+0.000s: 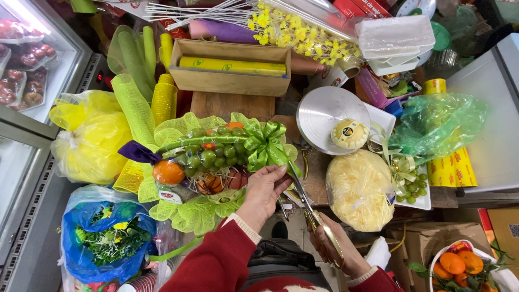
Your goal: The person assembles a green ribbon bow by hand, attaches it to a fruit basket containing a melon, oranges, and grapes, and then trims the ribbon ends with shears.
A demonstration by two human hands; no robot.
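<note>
A wrapped fruit basket [208, 162] with green grapes, oranges and green mesh trim lies on its side in front of me. A green ribbon bow [265, 143] is tied on its handle. My left hand [263, 192] grips the ribbon just below the bow. My right hand [335, 249] holds gold-handled scissors [308, 208], whose blades point up at the ribbon by my left fingers.
A round silver scale plate [324, 111] carries a netted fruit [350, 133]. Beside it lie a bag of pale shredded filler [359, 189], green grapes on a tray [413, 189], a wooden box with a yellow roll [230, 67], yellow bags [89, 135] and a bowl of oranges [459, 265].
</note>
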